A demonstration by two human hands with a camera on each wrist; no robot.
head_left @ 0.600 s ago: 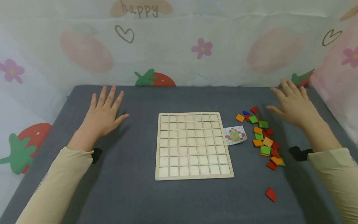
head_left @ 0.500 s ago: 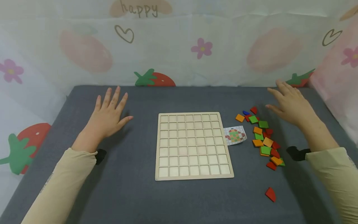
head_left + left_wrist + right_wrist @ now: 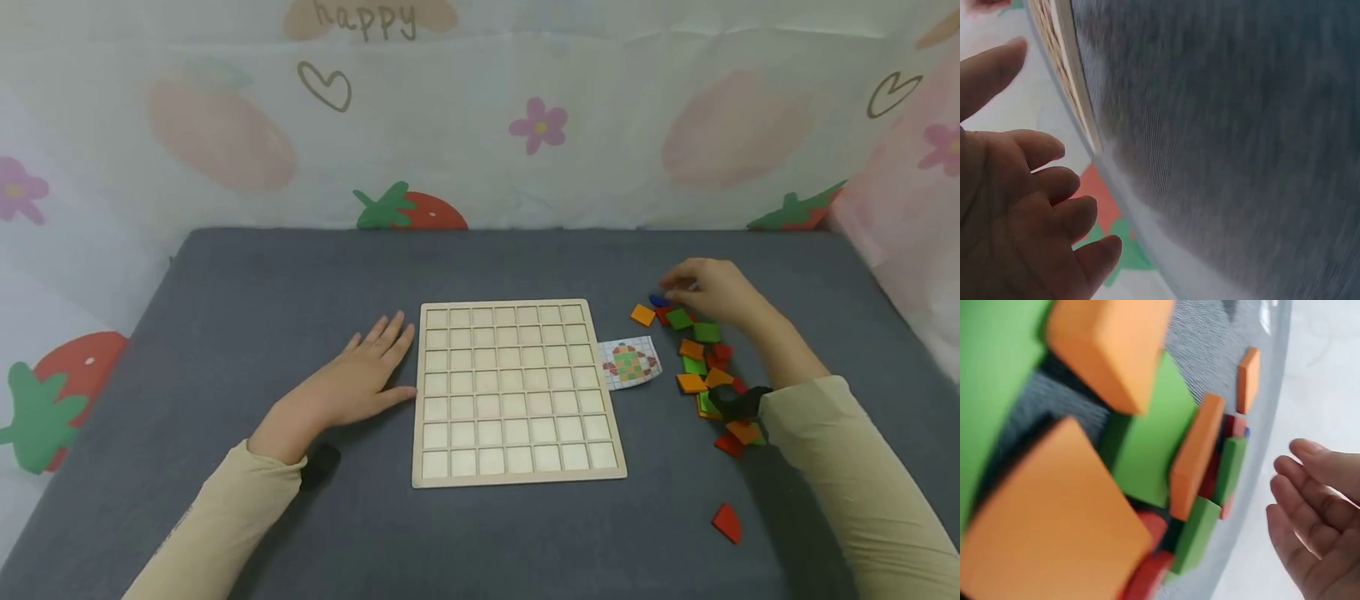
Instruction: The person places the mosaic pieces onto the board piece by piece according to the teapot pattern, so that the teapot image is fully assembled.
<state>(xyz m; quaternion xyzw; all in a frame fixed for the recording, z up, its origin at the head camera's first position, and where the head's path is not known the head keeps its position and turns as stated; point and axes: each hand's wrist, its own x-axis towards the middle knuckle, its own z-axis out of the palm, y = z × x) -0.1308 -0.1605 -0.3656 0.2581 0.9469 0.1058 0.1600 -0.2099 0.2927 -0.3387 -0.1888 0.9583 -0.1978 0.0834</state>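
Step, judged: picking a loose piece; next calls for thumb and finger to close | Flat blue rounded piece (image 3: 657, 301): toward grey cloth-covered table (image 3: 525, 542)'s far right corner | Right hand (image 3: 712, 287): beside it, fingers bent, thumb apart, empty | Left hand (image 3: 352, 382): fingers spread at pale wooden grid board (image 3: 519, 482)'s left edge, contact unclear

A square, pale wooden board (image 3: 518, 394) with a seven-by-seven grid of cells lies flat, just beside the left hand (image 3: 348, 379). To its right, small red, green and orange tiles (image 3: 707, 332), squares and wedges, form a loose, partly overlapping heap; a small dark-blue rounded piece (image 3: 658, 300) lies at its far end, by the right hand (image 3: 716, 290).
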